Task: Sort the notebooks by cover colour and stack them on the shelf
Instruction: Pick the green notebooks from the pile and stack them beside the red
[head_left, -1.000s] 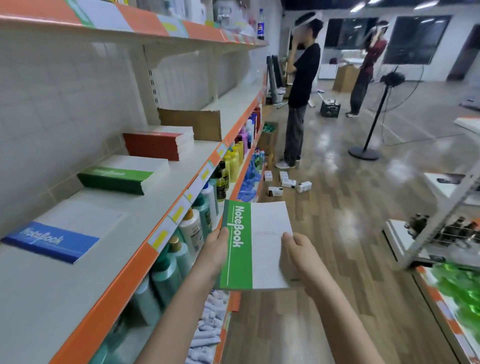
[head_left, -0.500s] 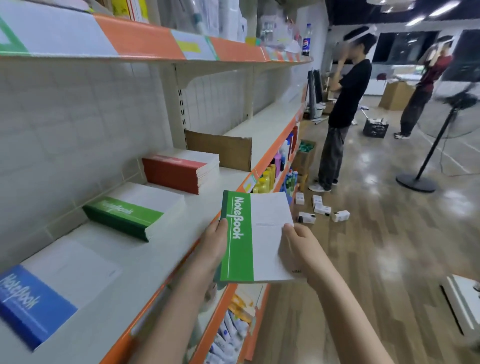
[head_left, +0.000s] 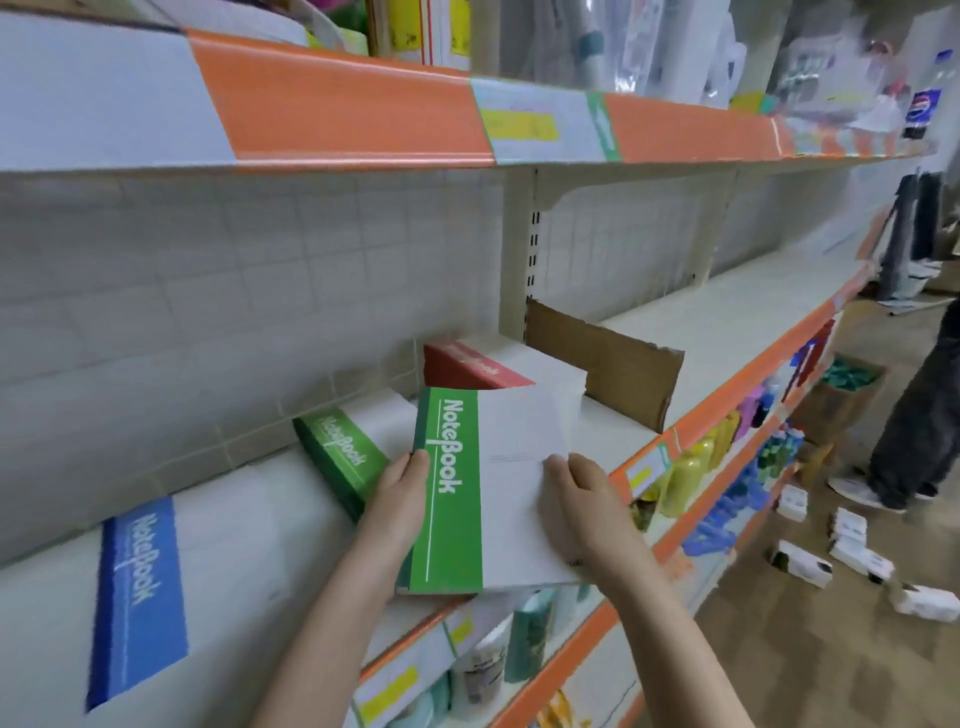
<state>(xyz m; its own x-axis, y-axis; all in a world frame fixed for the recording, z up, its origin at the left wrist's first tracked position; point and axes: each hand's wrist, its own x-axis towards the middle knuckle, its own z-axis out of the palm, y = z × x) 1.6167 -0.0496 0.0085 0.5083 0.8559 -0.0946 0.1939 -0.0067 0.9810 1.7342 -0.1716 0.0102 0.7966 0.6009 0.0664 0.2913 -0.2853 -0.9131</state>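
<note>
The shelf (head_left: 691, 332) runs from behind both hands away to their right, its orange front edge passing under the wrists. A second shelf board (head_left: 337, 104) hangs above the hands, with blurred goods on top. Below the hands, lower shelves carry bottles (head_left: 691, 467) in yellow, teal and blue.

On the shelf to the left of the left hand lies the blue notebook (head_left: 140, 597), flat, its blue band turned to the front. Just beyond the left hand sits the green stack (head_left: 343, 457), partly hidden by the hand and by the held book. Further back, past the fingertips of both hands, is the red stack (head_left: 467, 369), and behind that a piece of brown cardboard (head_left: 613, 364) stands on edge.

The green notebook (head_left: 488, 493) is held between the two hands over the front part of the shelf, its far end overlapping the green stack and reaching toward the red one. The left hand (head_left: 400, 493) grips its green spine edge, thumb on the cover. The right hand (head_left: 582, 499) lies with curled fingers on the white part of the cover, holding the right edge.

Right of the right hand, on the floor, lie small white boxes (head_left: 852, 540), and a person's legs (head_left: 914, 415) stand beyond them.
</note>
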